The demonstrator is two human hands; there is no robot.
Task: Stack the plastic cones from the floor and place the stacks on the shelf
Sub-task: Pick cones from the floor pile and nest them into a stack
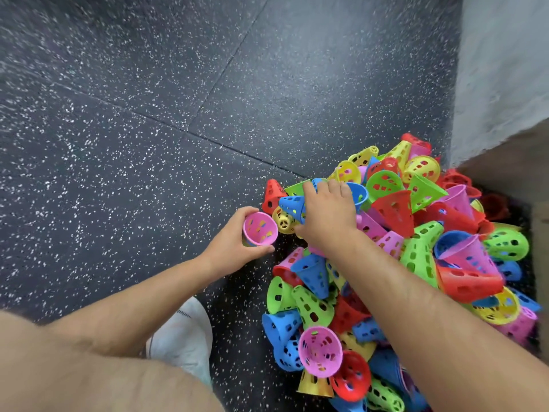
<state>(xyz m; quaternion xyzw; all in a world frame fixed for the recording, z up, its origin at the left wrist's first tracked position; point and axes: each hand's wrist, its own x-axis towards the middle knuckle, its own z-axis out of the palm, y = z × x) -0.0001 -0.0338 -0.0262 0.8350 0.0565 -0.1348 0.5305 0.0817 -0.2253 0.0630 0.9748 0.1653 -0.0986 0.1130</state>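
A big heap of perforated plastic cones [416, 248] in red, blue, green, yellow and pink lies on the dark speckled floor at the right. My left hand [234, 245] grips a small stack of cones [260, 228] with a pink one on top, its wide mouth facing up, just left of the heap. My right hand [326, 212] reaches onto the heap's near-left edge, fingers curled over a blue cone [292, 205] that lies on its side. Whether that cone is lifted off the heap cannot be told.
Speckled rubber floor tiles [148, 129] stretch to the left and far side. A grey wall corner [502, 69] rises at the upper right, with a brown surface [511, 162] below it. My white shoe [184, 340] and bare knee sit at the lower left.
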